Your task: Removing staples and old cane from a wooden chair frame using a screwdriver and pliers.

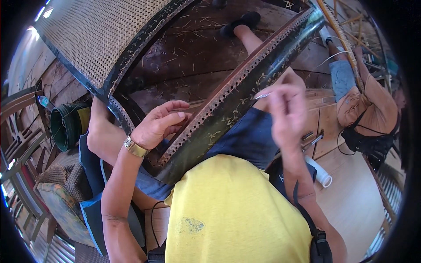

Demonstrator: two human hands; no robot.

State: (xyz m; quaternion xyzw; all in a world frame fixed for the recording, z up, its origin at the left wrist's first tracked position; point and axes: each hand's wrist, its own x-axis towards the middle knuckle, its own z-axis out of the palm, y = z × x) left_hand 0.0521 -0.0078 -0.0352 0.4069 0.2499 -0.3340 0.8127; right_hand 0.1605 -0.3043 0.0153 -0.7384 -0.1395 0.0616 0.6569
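Across my lap slants a dark wooden chair frame (228,109), its rail pierced by a row of small holes and painted with faded gold leaf patterns. My left hand (160,125), with a gold watch on the wrist, is at the rail's inner edge near its lower corner. Its fingers are slightly bent and apart; some fingertips are partly hidden by the rail. On the other side of the rail, my right hand (287,109) is blurred by motion. Between its fingers is a thin, pointed metal tool (262,95), its tip close to the rail's painted face.
A woven cane panel (105,39) fills the frame's upper left part. Left stands a dark green bucket (66,127) near stacked wooden chair frames (26,153). Another person (366,96) sits at the right with a curved wooden piece. A white tube (319,173) lies on the wooden bench (351,201).
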